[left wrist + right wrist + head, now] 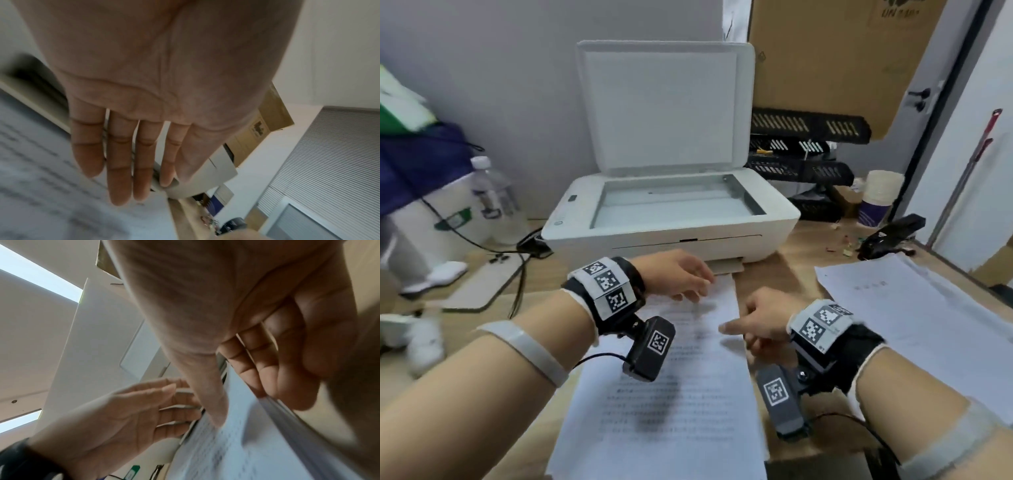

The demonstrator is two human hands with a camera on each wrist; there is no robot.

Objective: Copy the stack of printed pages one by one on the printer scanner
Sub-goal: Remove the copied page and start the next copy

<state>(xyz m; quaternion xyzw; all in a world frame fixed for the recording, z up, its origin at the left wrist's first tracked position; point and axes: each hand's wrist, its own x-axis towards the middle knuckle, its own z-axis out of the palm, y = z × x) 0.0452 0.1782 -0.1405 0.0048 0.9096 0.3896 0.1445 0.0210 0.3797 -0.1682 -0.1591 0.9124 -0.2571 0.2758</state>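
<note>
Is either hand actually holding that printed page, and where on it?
The right hand pinches the printed page at its right edge; the left hand is flat and open over its top, gripping nothing.

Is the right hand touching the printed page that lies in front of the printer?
Touching. In the right wrist view the right hand has its thumb on top of the printed page and curled fingers at its edge, pinching it.

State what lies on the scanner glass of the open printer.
Nothing: the scanner glass is bare under the raised lid. The printed page lies on the desk in front.
</note>
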